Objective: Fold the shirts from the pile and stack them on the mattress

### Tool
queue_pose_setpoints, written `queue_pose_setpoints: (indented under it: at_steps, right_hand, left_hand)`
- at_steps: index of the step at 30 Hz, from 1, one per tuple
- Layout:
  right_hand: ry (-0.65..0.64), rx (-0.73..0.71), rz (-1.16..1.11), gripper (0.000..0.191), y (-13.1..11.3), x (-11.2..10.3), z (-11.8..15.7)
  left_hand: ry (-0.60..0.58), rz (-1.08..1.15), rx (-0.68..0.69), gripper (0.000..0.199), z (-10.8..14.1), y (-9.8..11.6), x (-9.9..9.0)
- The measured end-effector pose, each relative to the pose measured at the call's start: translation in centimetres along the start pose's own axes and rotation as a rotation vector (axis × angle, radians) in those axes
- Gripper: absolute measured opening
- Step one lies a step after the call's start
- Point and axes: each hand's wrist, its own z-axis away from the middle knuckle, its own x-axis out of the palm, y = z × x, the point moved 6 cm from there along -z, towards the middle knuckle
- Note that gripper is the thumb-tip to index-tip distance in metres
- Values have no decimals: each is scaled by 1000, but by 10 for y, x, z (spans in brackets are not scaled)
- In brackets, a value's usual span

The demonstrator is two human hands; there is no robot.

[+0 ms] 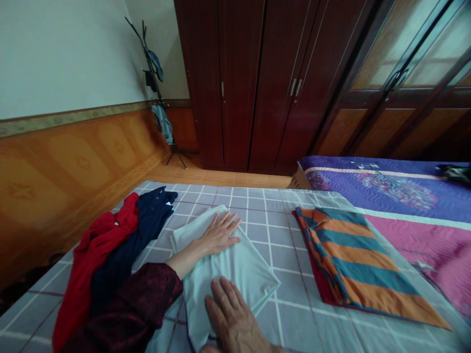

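A pale, whitish-green garment [253, 272] lies folded on the grey checked bed cover [290, 314]. My left hand [218, 235] rests flat on its upper part, fingers spread, the arm in a dark maroon sleeve. Lower down, near the bottom edge of the picture, my right hand [233, 316] is over the same garment with its fingers extended; neither hand grips anything. Part of the cloth under my hands and arm is hidden.
Red [99, 240] and navy [147, 215] garments lie at the left. A folded orange-and-teal striped garment [360, 255] lies on dark red cloth at the right. Beyond are a purple-and-pink bedspread [368, 184], a wardrobe [235, 88] and a coat stand [152, 73].
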Motion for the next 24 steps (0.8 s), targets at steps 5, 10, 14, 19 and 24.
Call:
queue_pose_setpoints:
  at_steps: [5,10,14,19,24]
  right_hand:
    - [-113,327,7,68,39,-15,-1]
    - [-109,477,148,70,86,-20,39]
    - [-78,641,195,58,115,-40,83]
    - [0,664,80,35,115,-62,96]
    - [-6,536,17,33,99,-62,82]
  left_hand:
    - [-8,20,-10,58,8,11,6]
    - [-60,48,-48,61,11,13,0]
    - [-190,142,61,62,53,49,-18]
    - [-137,280,168,54,136,98,-51]
    - [55,299,129,26,184,108,-44]
